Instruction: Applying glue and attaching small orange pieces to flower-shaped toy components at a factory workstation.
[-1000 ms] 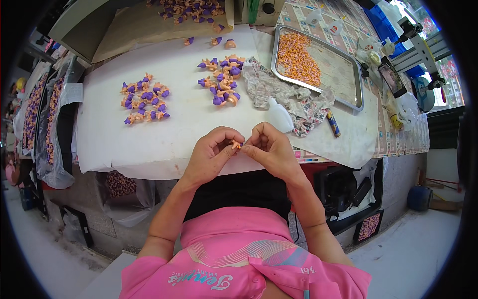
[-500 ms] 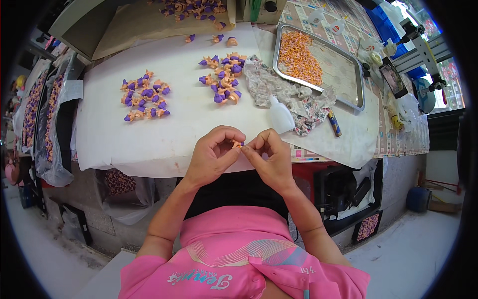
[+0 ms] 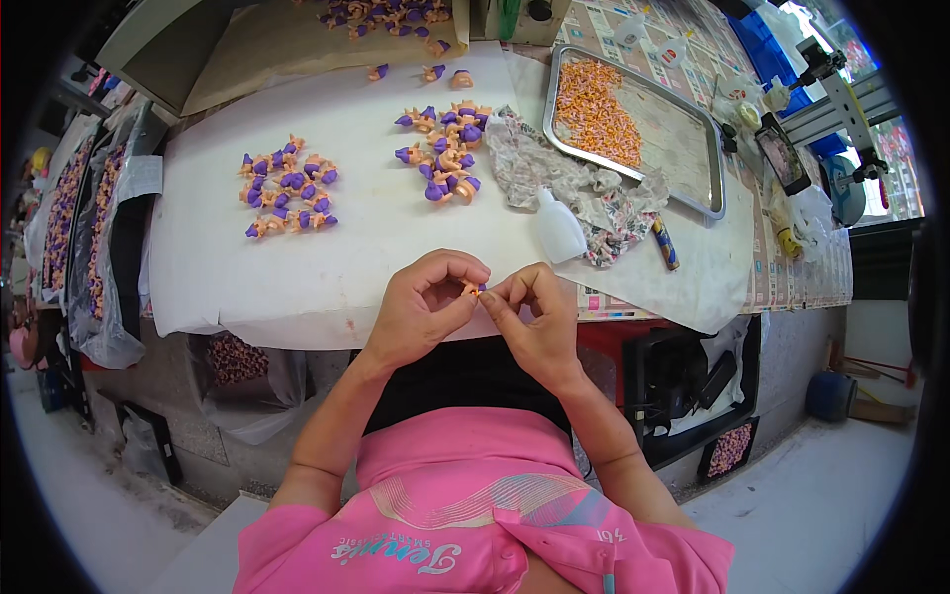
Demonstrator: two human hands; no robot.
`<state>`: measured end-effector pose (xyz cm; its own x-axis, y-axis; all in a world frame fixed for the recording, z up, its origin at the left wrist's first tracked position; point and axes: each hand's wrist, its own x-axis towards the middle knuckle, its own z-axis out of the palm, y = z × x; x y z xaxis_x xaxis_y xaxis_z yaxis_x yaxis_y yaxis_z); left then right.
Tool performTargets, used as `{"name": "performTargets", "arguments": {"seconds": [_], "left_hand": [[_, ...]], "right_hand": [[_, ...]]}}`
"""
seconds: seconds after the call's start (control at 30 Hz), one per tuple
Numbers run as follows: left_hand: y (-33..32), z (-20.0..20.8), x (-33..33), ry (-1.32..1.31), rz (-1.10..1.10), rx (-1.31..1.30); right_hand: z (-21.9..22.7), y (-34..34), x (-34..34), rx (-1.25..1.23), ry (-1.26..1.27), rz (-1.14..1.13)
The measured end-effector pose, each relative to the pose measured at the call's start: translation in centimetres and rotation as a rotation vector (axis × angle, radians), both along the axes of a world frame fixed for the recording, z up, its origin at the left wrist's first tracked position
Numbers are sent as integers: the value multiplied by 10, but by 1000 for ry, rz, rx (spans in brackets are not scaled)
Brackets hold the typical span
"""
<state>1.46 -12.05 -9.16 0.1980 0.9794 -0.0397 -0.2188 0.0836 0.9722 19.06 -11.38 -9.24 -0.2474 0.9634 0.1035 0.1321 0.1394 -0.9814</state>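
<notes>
Over the table's front edge, my left hand (image 3: 420,309) pinches a small peach-and-purple figurine piece (image 3: 472,290) between thumb and fingertips. My right hand (image 3: 540,325) meets it from the other side, thumb and forefinger closed at the piece. Whatever those right fingertips grip is too small and covered to make out. Beyond my hands, two clusters of similar pieces lie on white paper: a left group (image 3: 291,192) and a right group (image 3: 447,148). A white squeeze bottle (image 3: 560,230) lies nearest my right hand, against a crumpled floral cloth (image 3: 614,223).
A metal tray (image 3: 714,188) at the back right holds many tiny orange-and-pink parts (image 3: 594,111). A dark tube (image 3: 665,245) lies right of the cloth. More figurine pieces (image 3: 386,14) sit under a box-like housing at the back. A phone (image 3: 782,153) hangs on a stand at right.
Both hands stay together at the same piece, with only a slight shift of the right fingers. The view has moved a little; nothing on the table has visibly changed.
</notes>
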Motion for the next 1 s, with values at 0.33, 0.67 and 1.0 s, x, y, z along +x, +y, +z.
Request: {"name": "performTargets", "arguments": {"seconds": [0.33,0.67,1.0], "left_hand": [[0,-8,6,70,55,103],[-3,0,8,-80,82,-26],[2,12,6,-90,87,-96]], "right_hand": [[-13,-1,2,-109,54,-9],[-1,5,8,-133,148,67],[0,13,9,-170,219,78]]}}
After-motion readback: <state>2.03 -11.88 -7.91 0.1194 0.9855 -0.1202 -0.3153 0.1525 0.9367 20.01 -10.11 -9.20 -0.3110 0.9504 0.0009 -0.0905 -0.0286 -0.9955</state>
